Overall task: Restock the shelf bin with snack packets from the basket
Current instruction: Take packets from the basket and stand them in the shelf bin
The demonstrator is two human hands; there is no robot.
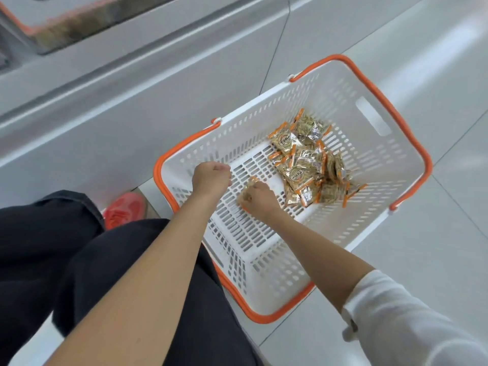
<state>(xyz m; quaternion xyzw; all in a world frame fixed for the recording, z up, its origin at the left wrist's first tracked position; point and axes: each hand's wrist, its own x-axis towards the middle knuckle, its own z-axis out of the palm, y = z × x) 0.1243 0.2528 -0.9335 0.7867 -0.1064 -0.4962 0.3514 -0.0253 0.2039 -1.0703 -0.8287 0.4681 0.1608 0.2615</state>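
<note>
Right grip [260,198] curls round a packet [247,191] on the basket [369,159] floor; left grip [211,178] curled, contents hidden. Pile [311,165] just beyond. Step: picking. Next, likely: lift clear of rim, carry to bin [111,35].

Left arm: the bare left forearm [148,273] reached forward from the lower left, almost straight, the wrist in line with it.
Left hand [211,178]: back turned up, fingers curled into a loose fist, nothing visible in it.
Right arm: the right forearm [311,247], bare below a pushed-up white sleeve [396,320], stretched forward and to the left.
Right hand [257,198]: knuckles up, fingers curled down round a small tan snack packet with an orange edge [247,187].
Hands together: near each other, apart, the left slightly farther forward.
</note>
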